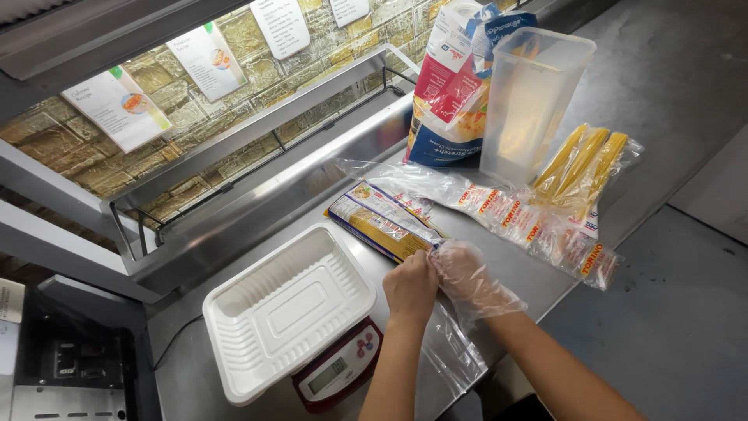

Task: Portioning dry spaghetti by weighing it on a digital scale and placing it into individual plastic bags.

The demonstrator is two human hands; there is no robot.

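Two hands at a steel counter [639, 117] — bare left hand [409, 284] and plastic-gloved right hand [467, 277] both pinch the near end of a sealed spaghetti packet [382, 222], apparently to tear it; white tray [288, 308] rests empty on a red scale [339, 370].

Tray [234, 312] blocks left; bare counter [662, 101] beyond tall container [530, 101]

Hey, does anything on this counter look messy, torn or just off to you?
Mostly the right hand: it wears a loose clear plastic glove while the left hand is bare. Both grip the end of a spaghetti packet. An opened, crumpled clear pasta wrapper sprawls across the steel counter. Nothing looks spilled.
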